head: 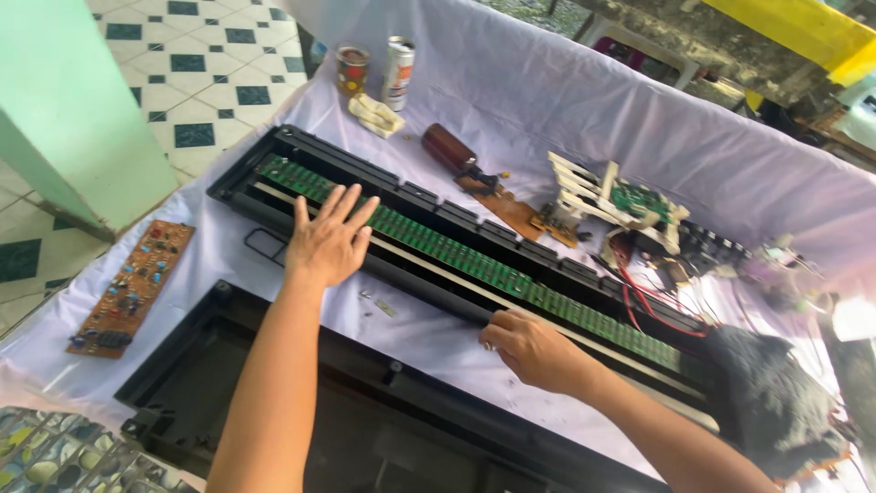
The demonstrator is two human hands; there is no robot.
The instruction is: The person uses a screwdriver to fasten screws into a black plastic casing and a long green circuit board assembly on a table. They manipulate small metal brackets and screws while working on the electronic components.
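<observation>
Fingers of my right hand (534, 351) pinch the keyboard chassis (474, 265) edge; left hand (328, 242) rests flat, holding nothing. I'd keep that palm steady beside the grip

We cannot see what lies under the left hand (328, 239): its palm covers a part of the long green circuit board (474, 265). The fingertips of the right hand (534, 350) are curled over the front edge of the black frame (415, 203), so their hold is hidden from us. The black case (365, 411) is cut off by the lower edge. A dark grey cloth (776, 402) covers the right end of the frame. The small parts near the red wires (652, 306) are too tangled to tell apart.
</observation>
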